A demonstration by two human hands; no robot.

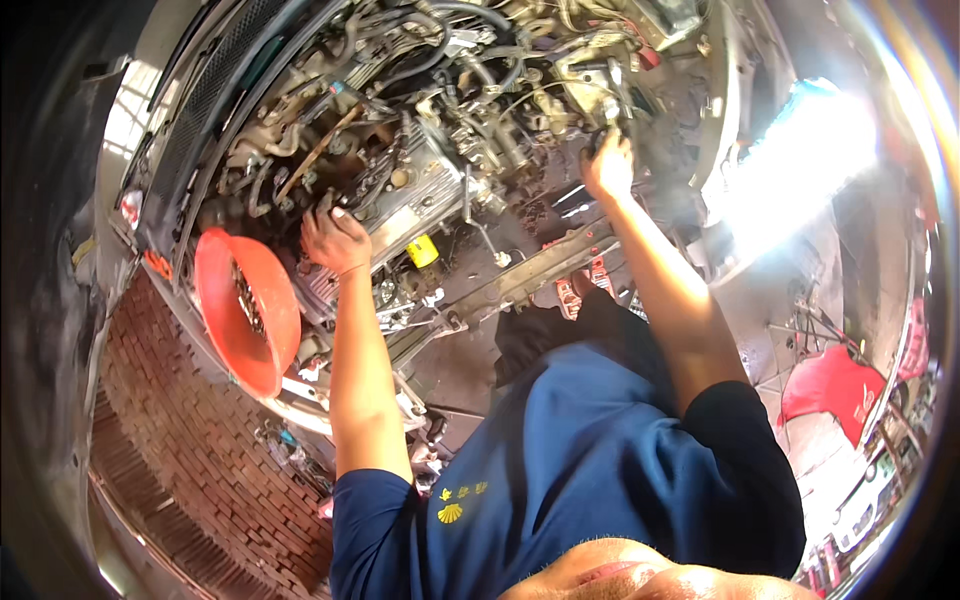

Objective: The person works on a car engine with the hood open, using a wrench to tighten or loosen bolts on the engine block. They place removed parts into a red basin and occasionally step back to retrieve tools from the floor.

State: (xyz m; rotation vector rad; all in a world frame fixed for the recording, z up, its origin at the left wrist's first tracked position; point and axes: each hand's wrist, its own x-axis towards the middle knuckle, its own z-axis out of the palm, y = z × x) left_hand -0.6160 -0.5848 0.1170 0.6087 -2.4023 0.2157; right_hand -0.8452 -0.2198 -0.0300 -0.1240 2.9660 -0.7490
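The engine (pixel 418 180) sits beyond the crossbar (pixel 522 284), with a dark open gap between the two, and the right forearm (pixel 660 265) reaches across it freely. The left hand (pixel 337 238) rests bent-fingered at the engine's left end, close by the red basin (pixel 275 290); I can't tell if it grips anything. The right hand (pixel 608 168) curls by a dark part, its hold hidden from me.

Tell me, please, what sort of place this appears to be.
Likely a vehicle repair workshop: an exposed grey metal engine and a round red plastic basin holding small parts suggest it.
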